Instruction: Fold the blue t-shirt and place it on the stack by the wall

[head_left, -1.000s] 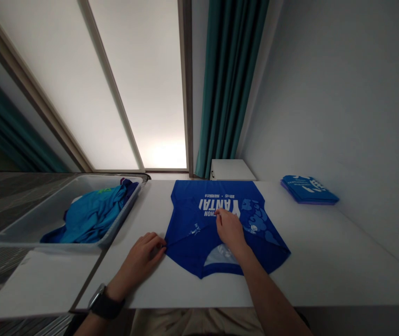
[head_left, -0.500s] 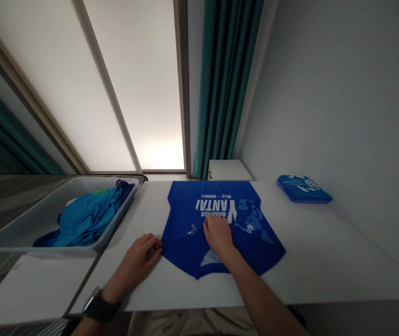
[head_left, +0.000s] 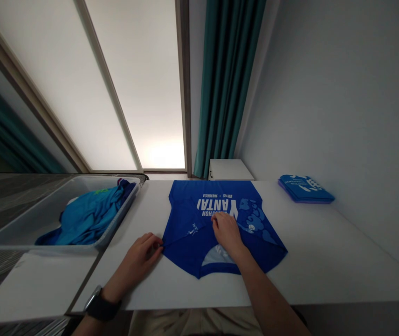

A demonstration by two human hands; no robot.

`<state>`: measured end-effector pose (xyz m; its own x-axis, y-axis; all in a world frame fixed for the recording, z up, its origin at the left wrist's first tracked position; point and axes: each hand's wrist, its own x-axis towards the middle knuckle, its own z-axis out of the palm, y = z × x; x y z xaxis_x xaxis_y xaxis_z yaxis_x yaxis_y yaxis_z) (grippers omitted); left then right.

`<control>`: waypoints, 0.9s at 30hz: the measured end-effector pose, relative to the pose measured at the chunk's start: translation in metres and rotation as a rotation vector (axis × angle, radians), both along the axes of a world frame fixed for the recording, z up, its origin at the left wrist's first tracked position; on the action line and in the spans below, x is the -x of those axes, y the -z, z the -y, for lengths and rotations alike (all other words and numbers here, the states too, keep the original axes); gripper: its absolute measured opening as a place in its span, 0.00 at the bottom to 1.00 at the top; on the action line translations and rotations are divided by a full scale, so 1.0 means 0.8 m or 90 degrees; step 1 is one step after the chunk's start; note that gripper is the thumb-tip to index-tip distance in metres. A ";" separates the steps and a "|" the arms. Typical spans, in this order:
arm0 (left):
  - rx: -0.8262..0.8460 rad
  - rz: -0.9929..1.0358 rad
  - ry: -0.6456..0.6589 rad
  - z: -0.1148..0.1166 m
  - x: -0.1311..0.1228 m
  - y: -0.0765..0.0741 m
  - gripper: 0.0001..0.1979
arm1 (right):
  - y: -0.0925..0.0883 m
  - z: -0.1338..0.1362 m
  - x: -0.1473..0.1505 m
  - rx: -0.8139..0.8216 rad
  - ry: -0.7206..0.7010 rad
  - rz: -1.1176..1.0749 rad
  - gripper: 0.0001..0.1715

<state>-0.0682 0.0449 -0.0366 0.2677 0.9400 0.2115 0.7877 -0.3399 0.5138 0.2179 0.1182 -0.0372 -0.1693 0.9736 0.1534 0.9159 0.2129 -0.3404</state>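
Note:
A blue sports shirt (head_left: pixel 185 210) lies spread on the white table, its white "YANTAI MARATHON" print upside down to me. The neck opening faces me and shows a paler inside. My left hand (head_left: pixel 143 252) is closed at the shirt's left edge, with thumb and forefinger pinching the corner there. My right hand (head_left: pixel 228 233) rests on the middle of the shirt just below the print. Its fingers are bent and close together against the cloth, covering part of the word "MARATHON". A crease runs across the shirt from the left hand toward the right.
To the left stands a translucent plastic bin (head_left: pixel 63 249) with crumpled blue clothes (head_left: pixel 87 214) in it. A stack of folded blue garments (head_left: pixel 306 189) lies at the right, by the wall. Behind the white table (head_left: pixel 325 261) are a small white cabinet (head_left: pixel 230 169) and a green curtain (head_left: pixel 225 84).
My right hand has slid a little to the right across the shirt, and more of the neck opening shows. The left hand stays at the left edge.

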 end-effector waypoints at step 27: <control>-0.002 0.007 0.004 0.000 0.000 0.000 0.12 | -0.004 0.014 0.031 -0.037 -0.025 0.058 0.10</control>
